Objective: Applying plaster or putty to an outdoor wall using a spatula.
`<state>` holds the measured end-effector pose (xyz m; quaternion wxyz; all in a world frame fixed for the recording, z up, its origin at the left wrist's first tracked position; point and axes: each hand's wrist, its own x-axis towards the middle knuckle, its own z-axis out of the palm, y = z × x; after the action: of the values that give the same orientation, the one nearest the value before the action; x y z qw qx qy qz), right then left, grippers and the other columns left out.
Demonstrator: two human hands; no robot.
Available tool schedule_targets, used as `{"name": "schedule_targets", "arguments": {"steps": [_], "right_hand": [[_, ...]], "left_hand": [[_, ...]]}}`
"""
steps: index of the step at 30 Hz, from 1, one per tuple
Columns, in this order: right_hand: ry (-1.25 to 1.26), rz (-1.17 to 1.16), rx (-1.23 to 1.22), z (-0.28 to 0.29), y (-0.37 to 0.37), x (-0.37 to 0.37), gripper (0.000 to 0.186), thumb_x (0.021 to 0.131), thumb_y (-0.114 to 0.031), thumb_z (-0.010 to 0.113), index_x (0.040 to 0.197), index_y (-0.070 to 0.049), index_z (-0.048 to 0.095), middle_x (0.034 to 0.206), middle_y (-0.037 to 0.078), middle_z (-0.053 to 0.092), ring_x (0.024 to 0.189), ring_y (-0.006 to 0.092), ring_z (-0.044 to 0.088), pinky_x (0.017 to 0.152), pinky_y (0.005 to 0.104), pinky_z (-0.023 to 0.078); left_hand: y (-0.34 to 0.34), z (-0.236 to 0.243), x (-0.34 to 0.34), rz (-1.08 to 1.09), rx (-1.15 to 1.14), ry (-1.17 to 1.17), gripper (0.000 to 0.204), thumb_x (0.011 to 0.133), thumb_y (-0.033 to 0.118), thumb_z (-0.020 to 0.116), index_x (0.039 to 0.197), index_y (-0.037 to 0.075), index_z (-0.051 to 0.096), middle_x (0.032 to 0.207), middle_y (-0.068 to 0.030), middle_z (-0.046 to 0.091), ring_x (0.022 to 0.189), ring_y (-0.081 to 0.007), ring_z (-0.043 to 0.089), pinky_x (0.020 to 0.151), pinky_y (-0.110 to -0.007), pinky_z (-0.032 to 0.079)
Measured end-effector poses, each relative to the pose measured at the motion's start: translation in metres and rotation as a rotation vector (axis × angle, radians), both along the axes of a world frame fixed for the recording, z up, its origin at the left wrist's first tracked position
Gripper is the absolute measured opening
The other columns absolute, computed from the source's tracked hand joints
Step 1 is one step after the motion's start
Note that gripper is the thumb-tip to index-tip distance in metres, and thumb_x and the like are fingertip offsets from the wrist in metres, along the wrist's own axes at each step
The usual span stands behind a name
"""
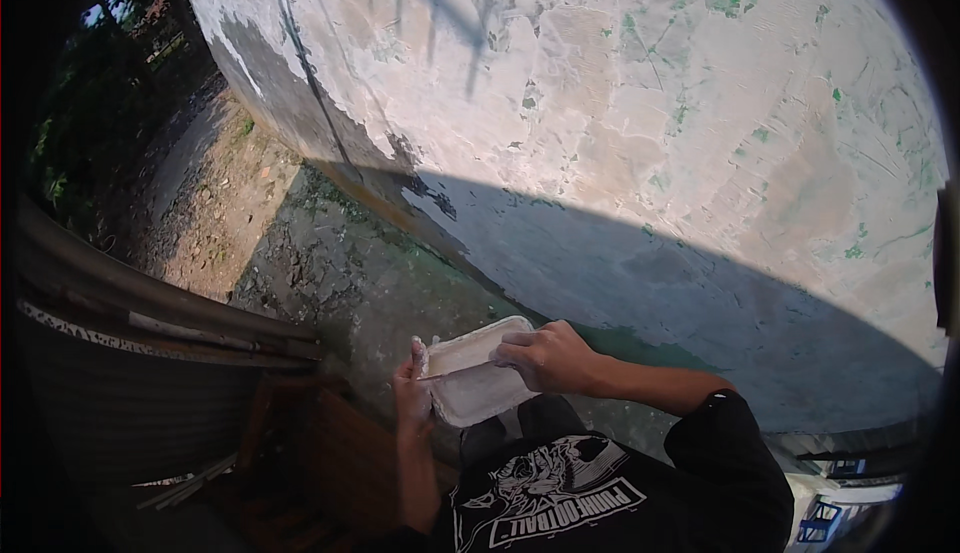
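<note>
A shallow rectangular tray (470, 351), its rim caked with white paste, is held in front of my body. My left hand (411, 388) grips its left side, thumb up along the rim and the other fingers mostly hidden. Over the tray's right end, my right hand (545, 357) is closed with the knuckles up. A whitish flat surface (482, 395) spans the near half of the tray from that hand; I cannot tell whether it is a wide blade or the tray's own wall. White smears mark the fingers.
A large wall (620, 133) with patchy white coating and green flecks rises ahead, its lower part shaded. Rubble and soil (225, 203) lie at the far left. Corrugated sheets (150, 353) and brown wooden boards (310, 453) stand close on my left. A blue object (820, 523) sits at lower right.
</note>
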<state>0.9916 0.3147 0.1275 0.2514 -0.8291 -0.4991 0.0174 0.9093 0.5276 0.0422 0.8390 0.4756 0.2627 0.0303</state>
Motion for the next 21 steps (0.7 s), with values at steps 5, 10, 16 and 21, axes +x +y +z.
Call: {"name": "schedule_targets", "arguments": {"steps": [5,10,16,21], "right_hand": [[-0.137,-0.132,0.042,-0.008,0.023,0.027,0.021,0.069,-0.007,0.065,0.09,-0.011,0.065,0.074,0.003,0.061,0.06,0.024,0.064,0.049,0.037,0.05],[-0.089,-0.15,-0.041,-0.015,0.034,0.057,0.027,0.068,-0.008,0.066,0.094,-0.012,0.066,0.079,0.002,0.064,0.06,0.0235,0.064,0.05,0.037,0.051],[-0.191,-0.268,0.0,-0.008,0.044,0.113,0.029,0.067,-0.008,0.066,0.095,-0.013,0.065,0.08,0.002,0.065,0.062,0.0233,0.065,0.049,0.036,0.051],[-0.173,-0.282,0.003,-0.01,0.047,0.136,0.029,0.065,-0.007,0.066,0.094,-0.012,0.065,0.077,0.002,0.064,0.062,0.0237,0.065,0.048,0.0371,0.05]], "left_hand": [[0.02,0.006,0.052,-0.082,-0.048,-0.035,0.047,0.096,0.041,0.052,0.09,-0.004,0.067,0.084,-0.0089,0.069,0.069,-0.0118,0.064,0.063,-0.026,0.053],[0.041,-0.019,0.105,-0.121,-0.035,-0.023,0.051,0.096,0.045,0.049,0.092,-0.003,0.065,0.084,-0.0092,0.068,0.071,-0.0139,0.065,0.065,-0.028,0.054],[0.048,-0.01,0.174,-0.195,-0.04,-0.042,0.052,0.096,0.047,0.049,0.092,-0.002,0.064,0.085,-0.0095,0.068,0.073,-0.0153,0.066,0.066,-0.03,0.055],[0.051,-0.005,0.222,-0.196,-0.098,-0.013,0.05,0.097,0.044,0.049,0.09,-0.003,0.064,0.085,-0.0093,0.068,0.072,-0.015,0.066,0.066,-0.029,0.054]]}}
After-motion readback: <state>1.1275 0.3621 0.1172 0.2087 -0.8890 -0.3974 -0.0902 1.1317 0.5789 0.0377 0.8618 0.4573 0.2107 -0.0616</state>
